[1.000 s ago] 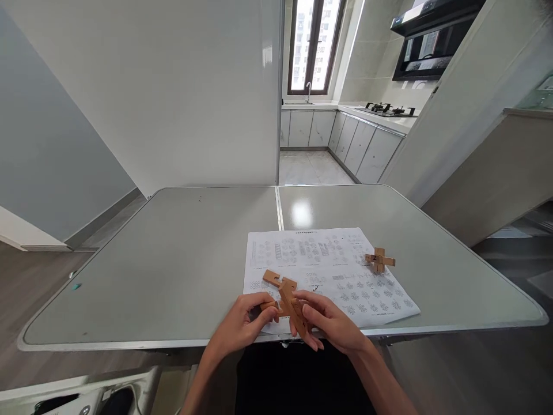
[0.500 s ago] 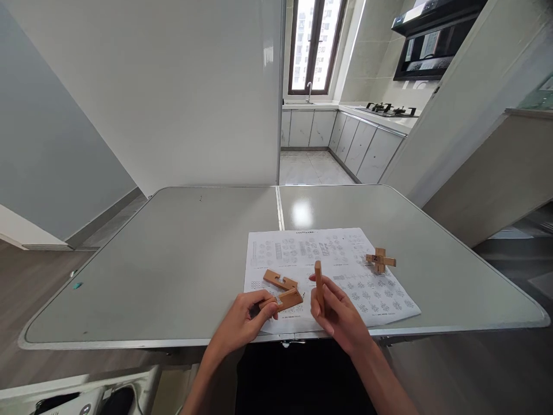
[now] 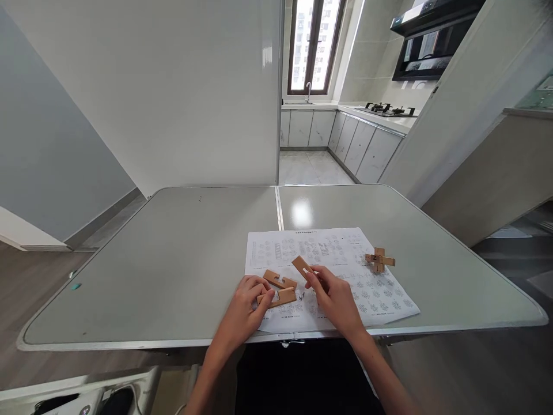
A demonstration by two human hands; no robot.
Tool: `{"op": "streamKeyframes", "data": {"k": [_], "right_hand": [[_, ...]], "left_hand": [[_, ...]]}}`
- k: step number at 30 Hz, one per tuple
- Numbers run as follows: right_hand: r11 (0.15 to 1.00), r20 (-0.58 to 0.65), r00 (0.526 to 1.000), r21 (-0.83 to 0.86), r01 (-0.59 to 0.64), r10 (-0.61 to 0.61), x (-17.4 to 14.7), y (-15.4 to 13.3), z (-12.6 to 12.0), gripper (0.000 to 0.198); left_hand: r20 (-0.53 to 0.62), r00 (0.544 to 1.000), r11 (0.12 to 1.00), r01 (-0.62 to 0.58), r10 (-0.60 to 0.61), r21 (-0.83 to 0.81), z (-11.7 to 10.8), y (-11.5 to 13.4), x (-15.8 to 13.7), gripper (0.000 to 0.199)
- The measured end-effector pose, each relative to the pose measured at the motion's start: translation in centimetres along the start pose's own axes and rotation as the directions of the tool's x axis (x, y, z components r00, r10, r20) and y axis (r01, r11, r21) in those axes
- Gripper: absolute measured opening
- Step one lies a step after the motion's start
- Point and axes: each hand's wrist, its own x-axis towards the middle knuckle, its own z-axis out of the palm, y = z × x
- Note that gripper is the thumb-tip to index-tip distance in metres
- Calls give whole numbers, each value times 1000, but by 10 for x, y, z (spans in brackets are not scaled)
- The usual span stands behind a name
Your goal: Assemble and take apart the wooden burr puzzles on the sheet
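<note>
A: Are the left hand (image 3: 248, 305) and the right hand (image 3: 337, 302) together?

B: No, they're apart, with a stretch of paper between them, and each one is busy with its own bit of wood.

A: What's in the left?

B: A flat, light-brown wooden piece with a notch in its upper edge (image 3: 285, 297). The thumb and fingers pinch its left end. I can't tell whether it rests on the paper or is lifted a little.

A: And the right?

B: It grips a light-brown wooden bar (image 3: 300, 265) by the near end. The far end slants up and to the left, and the rest is hidden behind the fingers.

A: Anything loose?

B: A second notched flat wooden piece (image 3: 273, 278), just beyond the left hand's one. It lies on the big white sheet printed with rows of small diagrams (image 3: 345, 248).

A: And over to the right?

B: A cross-shaped block of interlocked brown wooden bars with a black mark (image 3: 379, 260), at the sheet's right edge, well apart from both hands. Under everything is the grey, pale-rimmed counter (image 3: 151, 259).
</note>
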Motion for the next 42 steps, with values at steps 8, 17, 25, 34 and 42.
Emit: {"op": "streamKeyframes", "data": {"k": [8, 17, 25, 34, 42], "right_hand": [[991, -29, 998, -120, 57, -61, 1, 6, 12, 43], [982, -17, 996, -171, 84, -89, 2, 11, 13, 39], [950, -2, 986, -268, 158, -164, 3, 18, 16, 35], [956, 52, 980, -215, 199, -192, 1, 13, 15, 23], [953, 90, 961, -134, 272, -261, 0, 5, 12, 25]], "left_hand": [[-104, 995, 993, 18, -5, 119, 6, -14, -1, 35], [-218, 975, 964, 97, -42, 249, 9, -17, 1, 24], [-177, 984, 966, 41, 6, 257, 9, -18, -1, 30], [-206, 978, 957, 41, 20, 289, 14, -29, -1, 50], [-146, 988, 942, -4, 56, 335, 12, -26, 0, 50]]}}
